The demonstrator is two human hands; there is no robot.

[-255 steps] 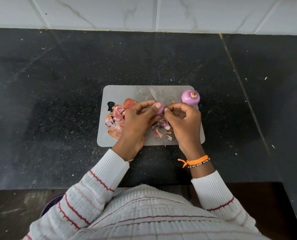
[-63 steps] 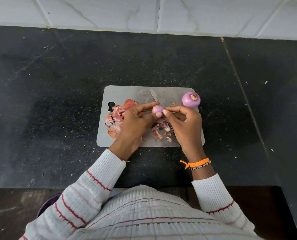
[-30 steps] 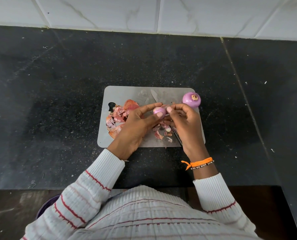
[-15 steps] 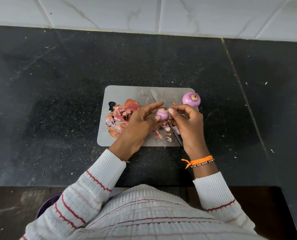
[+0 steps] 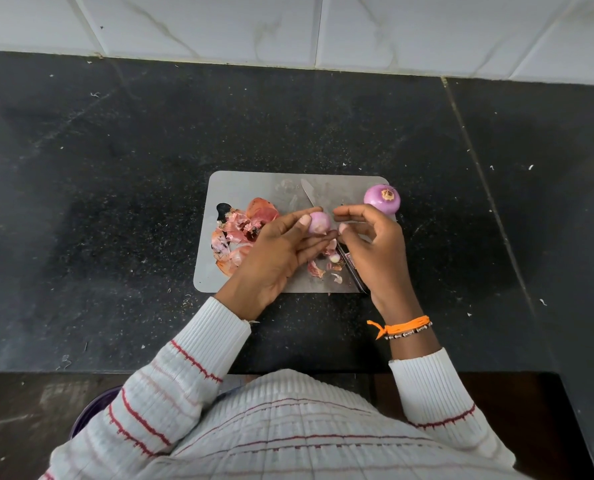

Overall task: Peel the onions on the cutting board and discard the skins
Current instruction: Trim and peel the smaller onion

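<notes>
Left hand (image 5: 281, 251): fingers (image 5: 304, 220) curled round a small onion (image 5: 319, 223), thumb on its far side, holding it clear above the cutting board (image 5: 250, 183), presumably so the bulb can be turned and loose skin reached from any side. Right hand (image 5: 371, 244): fingers (image 5: 344, 230) loosely bent, thumb and forefinger apart, tips just beside the small onion; whether they pinch a scrap of skin cannot be told, and they appear to hold nothing. Judgement: the step in hand is picking off the last flakes; the bulb looks mostly bare and pale pink. Below the hands lies a knife (image 5: 309, 197), blade toward the far edge of the board, handle mostly hidden under the right hand, set down so both hands are free. Small scraps (image 5: 318, 270) lie under the hands. A heap of skins (image 5: 240, 230) sits on the board's left part, not yet discarded. A larger peeled onion (image 5: 382, 199) rests at the far right corner, apart from the waste. The board lies on the dark counter (image 5: 115, 185), which is flecked with bits.
</notes>
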